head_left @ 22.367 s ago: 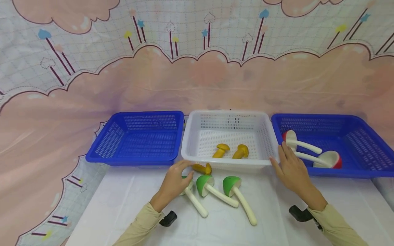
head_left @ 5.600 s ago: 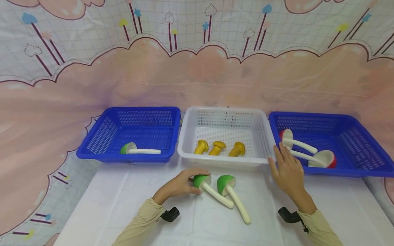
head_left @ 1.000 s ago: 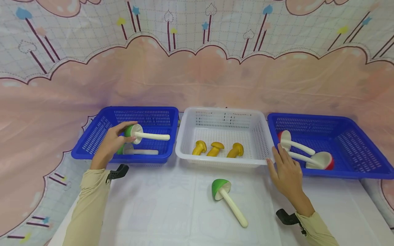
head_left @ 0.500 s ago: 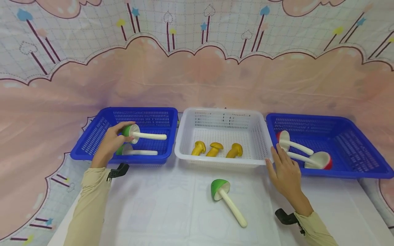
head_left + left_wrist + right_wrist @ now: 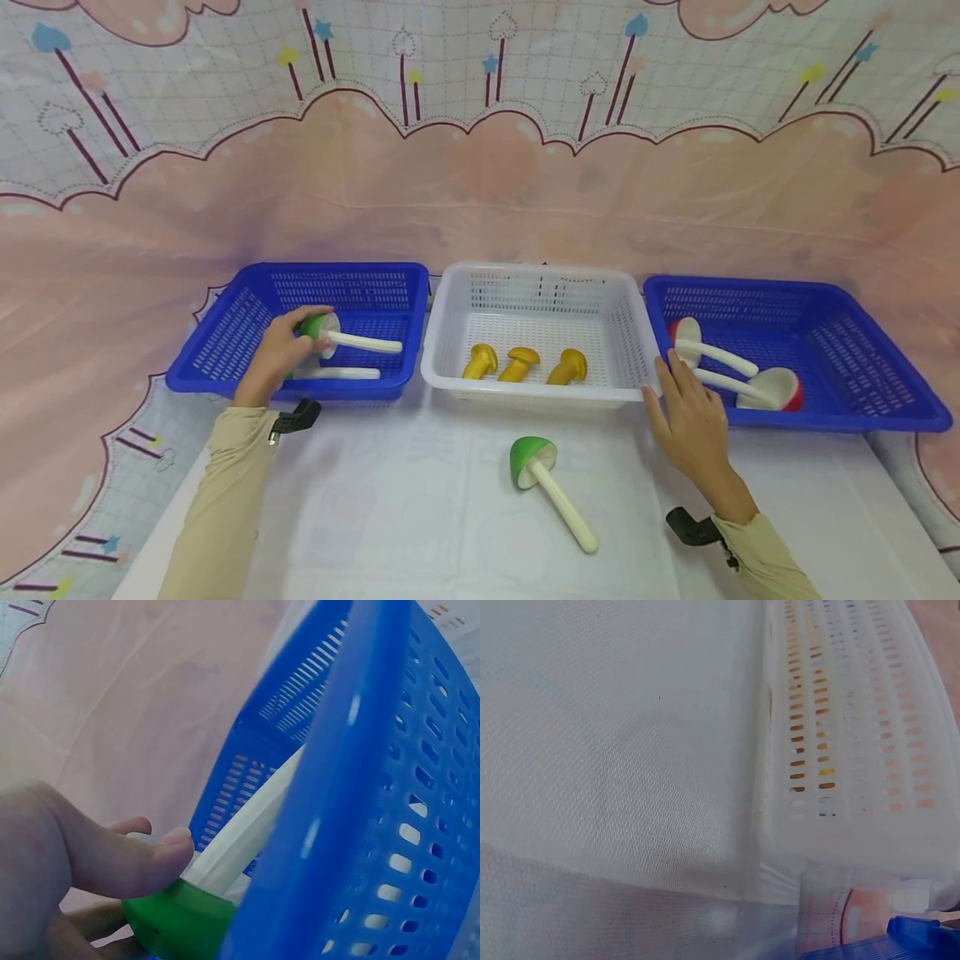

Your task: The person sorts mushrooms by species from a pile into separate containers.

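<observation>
In the head view my left hand (image 5: pixel 277 351) pinches the green cap of a toy mushroom (image 5: pixel 363 341) inside the left blue basket (image 5: pixel 283 390). The left wrist view shows thumb and fingers on either side of that green cap (image 5: pixel 180 919), with the white stem pointing away. Below it lies a second toy mushroom (image 5: pixel 341 373), its cap mostly hidden. A third green-capped mushroom (image 5: pixel 558 500) lies on the white table. My right hand (image 5: pixel 692 419) rests with extended fingers at the adjoining rims of the white basket (image 5: pixel 536 392) and the right blue basket (image 5: pixel 832 419).
Three yellow mushrooms (image 5: pixel 519 365) lie in the white basket. Two red-capped mushrooms (image 5: pixel 772 389) with white stems are in the right blue basket. The three baskets stand in a row along the back, before a patterned cloth (image 5: pixel 480 192).
Since the earliest frame, a yellow mushroom went into the white basket and a green-capped one into the left basket. My left hand carried another there, lowering it slightly this last half second.
</observation>
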